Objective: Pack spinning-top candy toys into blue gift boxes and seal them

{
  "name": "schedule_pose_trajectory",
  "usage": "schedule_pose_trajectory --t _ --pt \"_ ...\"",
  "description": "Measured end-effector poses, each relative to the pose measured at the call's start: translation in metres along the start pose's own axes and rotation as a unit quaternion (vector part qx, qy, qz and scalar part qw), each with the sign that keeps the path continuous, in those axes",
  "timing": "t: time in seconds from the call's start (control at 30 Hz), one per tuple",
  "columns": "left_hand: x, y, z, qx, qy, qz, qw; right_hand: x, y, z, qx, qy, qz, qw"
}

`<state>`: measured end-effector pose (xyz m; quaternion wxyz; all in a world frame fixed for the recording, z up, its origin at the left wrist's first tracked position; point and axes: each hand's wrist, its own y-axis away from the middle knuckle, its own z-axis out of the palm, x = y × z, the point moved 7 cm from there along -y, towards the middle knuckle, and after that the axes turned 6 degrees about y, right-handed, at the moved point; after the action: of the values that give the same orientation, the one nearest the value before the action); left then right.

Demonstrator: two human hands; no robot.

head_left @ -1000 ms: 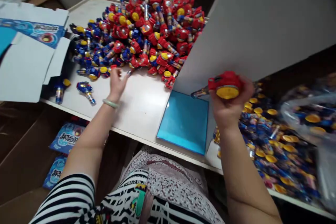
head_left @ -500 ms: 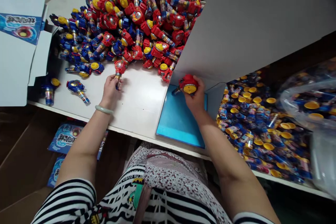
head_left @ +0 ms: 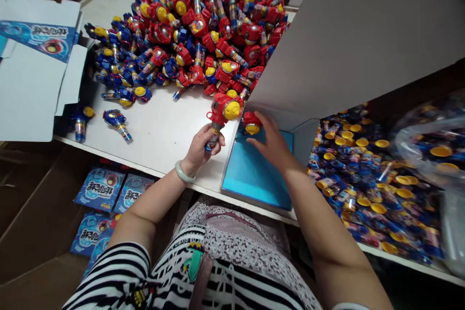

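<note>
At far left, a printed white carton (head_left: pixel 31 94) overhangs the bench (head_left: pixel 160 140), where two loose blue toys (head_left: pixel 115 117) lie. Farther back spreads a heap of red and blue toys (head_left: pixel 198 25). Your left hand (head_left: pixel 198 151), no longer at that heap's near edge, is just beside the blue-bottomed box (head_left: pixel 257 179), its grip closed round the tube of a raised red toy (head_left: pixel 219 109). Next to it, at the box's far left corner, is another red toy (head_left: pixel 250 118). Your right hand (head_left: pixel 275 144) no longer wraps it: the grip looks released, fingers spread, though fingertip contact is unclear. So one toy is in the box, with one more near its edge. Yellow-capped tubes (head_left: pixel 363 186) lie farther right.
</note>
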<state>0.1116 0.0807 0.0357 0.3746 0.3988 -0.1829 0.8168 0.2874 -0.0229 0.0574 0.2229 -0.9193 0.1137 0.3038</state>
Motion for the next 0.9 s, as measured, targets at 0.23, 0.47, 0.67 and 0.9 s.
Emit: schedule_pose_trajectory --t 0.23,0.47,0.67,0.9 --pt "-0.012 0.012 0.06 -0.174 -0.057 -0.042 0.982 -0.065 0.005 -0.039 0.051 -0.128 0.0 0.99" --pt "0.033 -0.005 0.027 -0.005 -0.283 0.209 0.936 -0.021 0.03 -0.055 0.202 -0.059 -0.015 0.977" --pt "0.026 -0.037 0.007 0.01 -0.331 0.226 0.916 0.011 0.06 0.007 0.19 -0.057 0.012 0.98" --pt "0.047 -0.084 -0.09 0.149 -0.412 0.214 0.873 0.001 0.063 0.003 0.2 0.009 -0.068 0.977"
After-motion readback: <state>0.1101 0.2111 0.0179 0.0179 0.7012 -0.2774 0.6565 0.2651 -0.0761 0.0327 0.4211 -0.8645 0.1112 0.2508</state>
